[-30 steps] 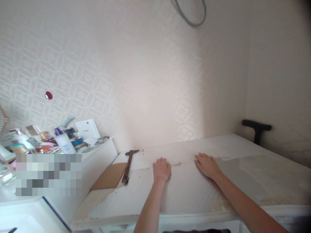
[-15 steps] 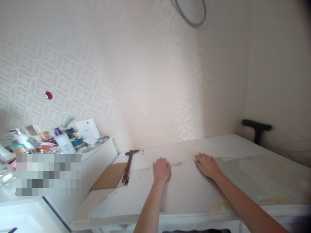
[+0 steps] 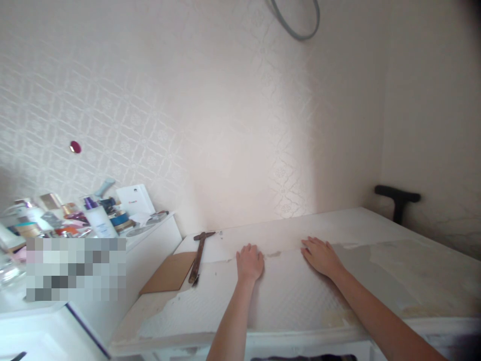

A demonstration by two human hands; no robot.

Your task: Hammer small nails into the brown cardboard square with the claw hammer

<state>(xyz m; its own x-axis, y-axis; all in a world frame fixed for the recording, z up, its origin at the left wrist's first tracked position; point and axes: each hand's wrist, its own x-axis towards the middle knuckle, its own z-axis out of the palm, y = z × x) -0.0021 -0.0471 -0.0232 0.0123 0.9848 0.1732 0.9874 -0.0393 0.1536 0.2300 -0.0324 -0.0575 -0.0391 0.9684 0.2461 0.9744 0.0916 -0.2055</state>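
Against the patterned wall, our bench (image 3: 376,228) carries a white textured sheet (image 3: 285,296) that we pin flat with left hand (image 3: 250,262) and right hand (image 3: 321,255), both open, palms down, seemingly smoothing its far edge, hammer (image 3: 198,255) lying just beside.

On the desk (image 3: 376,225), both hands lie flat side by side near its middle, the left hand (image 3: 249,262) at 9 o'clock of the right hand (image 3: 320,255). A hammer (image 3: 198,251) lies at 9 o'clock of the left hand, its handle end over a cardboard sheet (image 3: 169,273). Bottles (image 3: 95,215) crowd a cabinet (image 3: 150,250) further toward 9 o'clock.
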